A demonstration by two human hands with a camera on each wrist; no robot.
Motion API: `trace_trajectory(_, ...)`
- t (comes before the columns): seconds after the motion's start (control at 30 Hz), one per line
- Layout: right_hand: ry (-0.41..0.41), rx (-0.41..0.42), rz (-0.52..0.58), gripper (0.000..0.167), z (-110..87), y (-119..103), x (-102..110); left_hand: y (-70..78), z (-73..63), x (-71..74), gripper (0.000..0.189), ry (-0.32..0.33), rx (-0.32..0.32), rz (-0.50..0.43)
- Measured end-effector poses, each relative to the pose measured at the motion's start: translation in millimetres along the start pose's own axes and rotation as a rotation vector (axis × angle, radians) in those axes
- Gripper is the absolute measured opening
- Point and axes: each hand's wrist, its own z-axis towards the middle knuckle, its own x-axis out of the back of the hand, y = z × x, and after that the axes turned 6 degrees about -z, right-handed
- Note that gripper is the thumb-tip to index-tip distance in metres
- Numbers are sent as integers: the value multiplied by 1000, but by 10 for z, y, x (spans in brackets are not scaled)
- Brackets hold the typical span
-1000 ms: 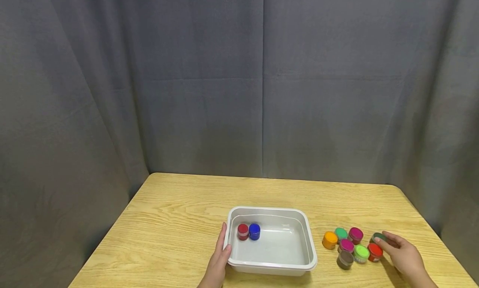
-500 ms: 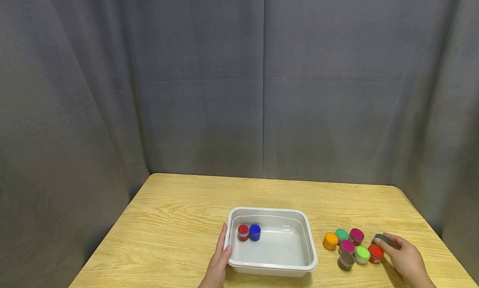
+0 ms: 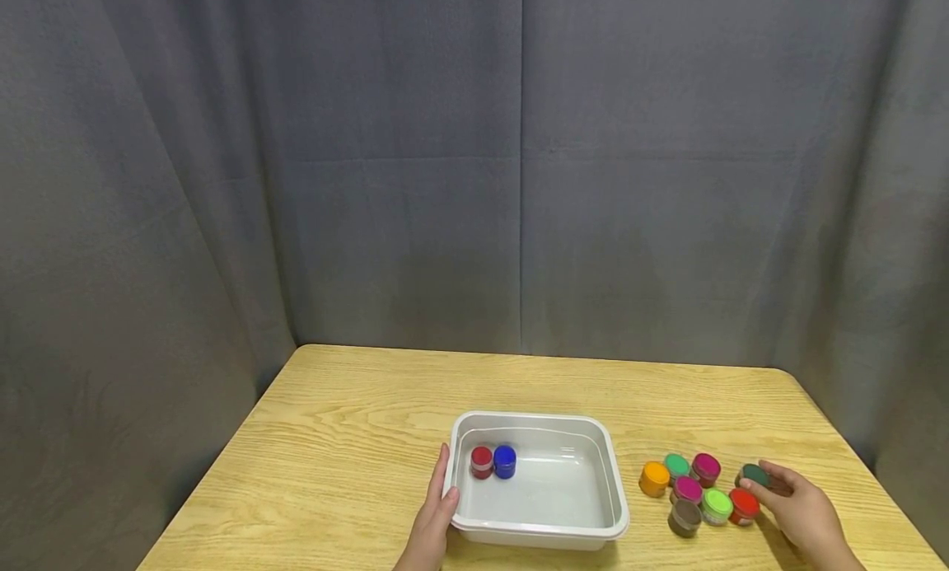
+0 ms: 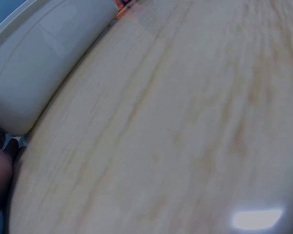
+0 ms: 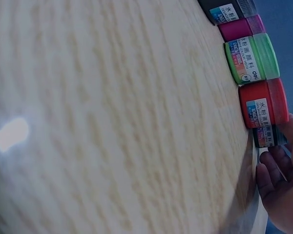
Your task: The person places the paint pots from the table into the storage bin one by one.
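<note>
In the head view, my left hand (image 3: 430,521) holds the left side of a white plastic tray (image 3: 537,531), its thumb at the rim near the front corner. Inside the tray stand a dark red paint jar (image 3: 482,462) and a blue paint jar (image 3: 505,461), side by side. At the right, my right hand (image 3: 802,513) pinches a dark green paint jar (image 3: 754,475) between thumb and fingers. That jar stands behind a bright red paint jar (image 3: 745,506), which mostly covers it in the right wrist view. Left fingers (image 4: 0,141) show at the tray's bottom corner in the left wrist view.
Between tray and right hand cluster more paint jars: orange (image 3: 654,479), teal (image 3: 677,466), two magenta ones, one behind (image 3: 706,469) and one in front (image 3: 687,489), light green (image 3: 716,506) and dark brown (image 3: 684,518). Grey curtains (image 3: 415,250) surround the wooden table (image 3: 334,456).
The dark green jar has shifted very slightly right in my right hand's fingers, and more of its lid shows. My left hand and the tray stay in place.
</note>
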Motion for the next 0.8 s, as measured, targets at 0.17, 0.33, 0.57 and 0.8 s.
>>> trace_trajectory(0.17, 17, 0, 7, 99, -5, 3, -6, -13, 2, 5, 61, -1, 5, 1)
trace_trajectory(0.33, 33, -16, 27, 98, -47, -35, 23, -7, 2, 9, 61, 0, 7, 1)
trace_trajectory(0.57, 120, 9, 58, 88, -113, -170, 123, 9, 0, 10, 60, 3, 14, 2)
trace_trajectory(0.8, 162, 36, 82, 85, -185, -424, 178, 6, -6, 10, 61, 3, 23, 8)
